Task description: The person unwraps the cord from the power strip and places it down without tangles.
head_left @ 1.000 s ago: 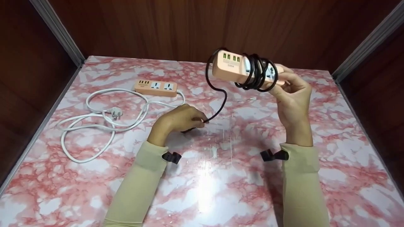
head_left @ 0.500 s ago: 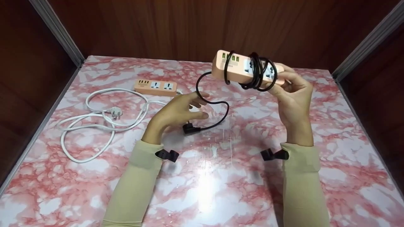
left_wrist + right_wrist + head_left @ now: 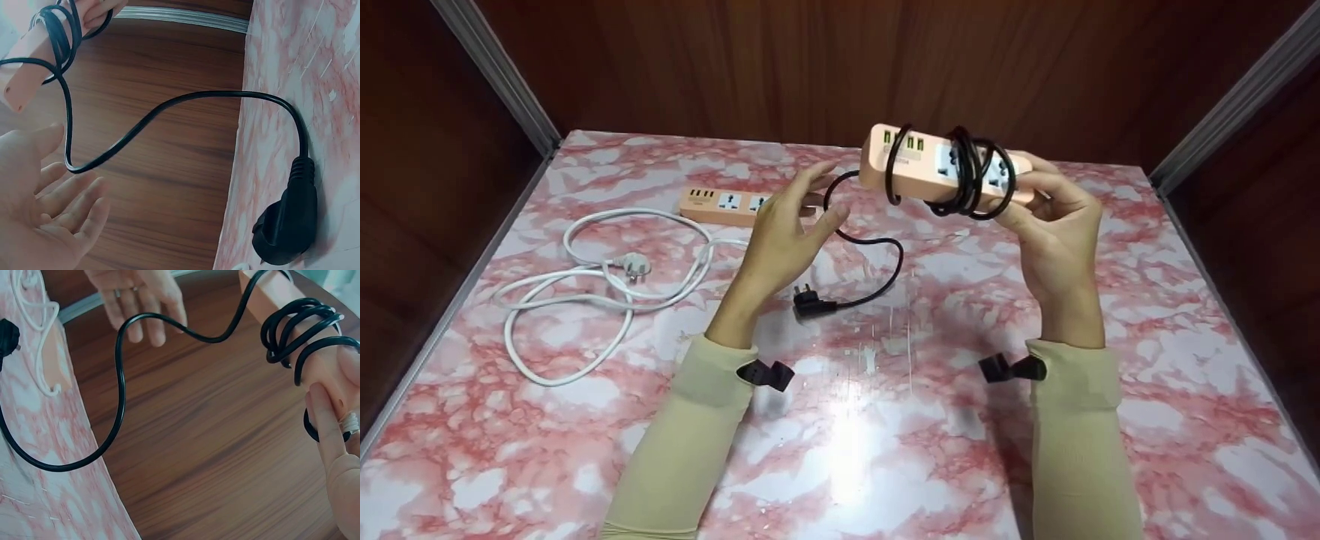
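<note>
Raised away from the black plug (image 3: 811, 304) in the past half-second, a person's left hand (image 3: 786, 236) spreads its thumb and fingers near the black cord (image 3: 871, 241), gripping nothing, while the right hand (image 3: 1059, 217) holds a peach power strip (image 3: 915, 166) aloft, loops wound around it. A second strip (image 3: 716, 213) and white cable (image 3: 624, 211) lie on the marbled table (image 3: 952, 465).

Held power strip (image 3: 922, 170) right, cable (image 3: 545, 383) on table (image 3: 937, 450) left

Dark wood-grain walls (image 3: 840, 67) with metal corner strips (image 3: 498, 73) — pink-marbled tabletop (image 3: 945, 465) below, showing glare (image 3: 847, 450).
</note>
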`<action>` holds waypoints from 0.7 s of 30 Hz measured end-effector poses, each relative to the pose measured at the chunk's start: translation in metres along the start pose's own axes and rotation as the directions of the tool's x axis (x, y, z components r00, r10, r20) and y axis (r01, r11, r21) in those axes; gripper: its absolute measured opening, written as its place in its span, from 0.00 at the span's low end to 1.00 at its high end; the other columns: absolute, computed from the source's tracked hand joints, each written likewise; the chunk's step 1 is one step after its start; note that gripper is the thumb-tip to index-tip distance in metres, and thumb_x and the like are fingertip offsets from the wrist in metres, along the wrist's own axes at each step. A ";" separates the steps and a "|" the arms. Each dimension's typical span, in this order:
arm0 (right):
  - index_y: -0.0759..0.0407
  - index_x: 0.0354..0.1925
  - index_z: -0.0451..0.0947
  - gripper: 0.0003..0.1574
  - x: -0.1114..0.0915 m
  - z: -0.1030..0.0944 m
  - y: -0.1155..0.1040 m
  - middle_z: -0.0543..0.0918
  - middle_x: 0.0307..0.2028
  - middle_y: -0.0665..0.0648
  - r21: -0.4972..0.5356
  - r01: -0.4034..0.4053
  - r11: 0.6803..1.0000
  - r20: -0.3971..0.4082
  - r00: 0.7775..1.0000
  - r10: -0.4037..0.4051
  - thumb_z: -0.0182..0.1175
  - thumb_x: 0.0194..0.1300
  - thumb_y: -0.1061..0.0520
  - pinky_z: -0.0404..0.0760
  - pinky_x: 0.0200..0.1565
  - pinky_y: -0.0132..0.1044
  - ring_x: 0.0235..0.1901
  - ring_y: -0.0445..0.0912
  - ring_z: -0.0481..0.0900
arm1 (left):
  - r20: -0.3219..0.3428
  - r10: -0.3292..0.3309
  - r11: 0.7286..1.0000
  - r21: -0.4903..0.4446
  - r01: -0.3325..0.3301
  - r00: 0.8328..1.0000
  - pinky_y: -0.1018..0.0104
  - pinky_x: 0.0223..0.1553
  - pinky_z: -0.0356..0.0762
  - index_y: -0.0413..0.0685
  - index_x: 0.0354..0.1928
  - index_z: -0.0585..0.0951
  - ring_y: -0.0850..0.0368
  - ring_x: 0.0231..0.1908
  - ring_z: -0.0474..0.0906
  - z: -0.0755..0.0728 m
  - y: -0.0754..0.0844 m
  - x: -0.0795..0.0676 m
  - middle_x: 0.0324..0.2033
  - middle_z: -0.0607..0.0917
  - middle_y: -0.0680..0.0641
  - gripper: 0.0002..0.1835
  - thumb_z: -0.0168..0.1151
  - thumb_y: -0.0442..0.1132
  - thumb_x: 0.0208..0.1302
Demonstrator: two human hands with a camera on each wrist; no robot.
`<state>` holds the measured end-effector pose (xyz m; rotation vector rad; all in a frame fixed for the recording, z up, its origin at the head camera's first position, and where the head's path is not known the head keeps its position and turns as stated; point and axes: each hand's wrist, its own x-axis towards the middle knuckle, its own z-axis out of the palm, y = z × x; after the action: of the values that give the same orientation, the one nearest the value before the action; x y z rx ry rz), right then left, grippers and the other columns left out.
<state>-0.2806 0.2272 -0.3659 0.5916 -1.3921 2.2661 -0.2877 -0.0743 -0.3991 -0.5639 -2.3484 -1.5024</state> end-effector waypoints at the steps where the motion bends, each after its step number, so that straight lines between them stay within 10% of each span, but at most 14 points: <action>1: 0.87 0.41 0.80 0.17 0.000 0.000 0.000 0.82 0.55 0.72 0.000 0.001 1.000 0.002 1.000 -0.001 0.68 0.49 0.87 0.87 0.44 0.35 0.49 0.56 0.85 | -0.008 0.014 1.000 0.009 -0.014 1.000 0.63 0.62 0.77 0.49 0.77 0.72 0.55 0.61 0.81 0.001 0.001 0.000 0.66 0.82 0.45 0.32 0.64 0.52 0.77; 13: 0.88 0.41 0.80 0.17 0.001 -0.001 0.002 0.83 0.55 0.72 -0.026 -0.003 1.000 -0.008 1.000 0.003 0.70 0.49 0.86 0.87 0.42 0.35 0.47 0.55 0.86 | -0.036 0.072 0.997 0.025 -0.072 0.997 0.64 0.41 0.82 0.49 0.67 0.83 0.58 0.33 0.84 0.008 0.006 -0.002 0.41 0.88 0.48 0.19 0.63 0.44 0.79; 21: 0.86 0.41 0.81 0.18 0.001 -0.002 0.002 0.84 0.54 0.70 -0.079 -0.003 0.997 -0.020 1.000 0.001 0.72 0.49 0.84 0.87 0.44 0.35 0.52 0.56 0.84 | -0.050 0.068 0.996 0.056 -0.065 0.996 0.64 0.39 0.82 0.48 0.56 0.89 0.59 0.33 0.83 0.008 0.014 -0.002 0.42 0.90 0.50 0.12 0.68 0.42 0.75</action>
<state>-0.2830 0.2280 -0.3676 0.5411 -1.4661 2.2008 -0.2795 -0.0618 -0.3928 -0.5768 -2.3007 -1.4031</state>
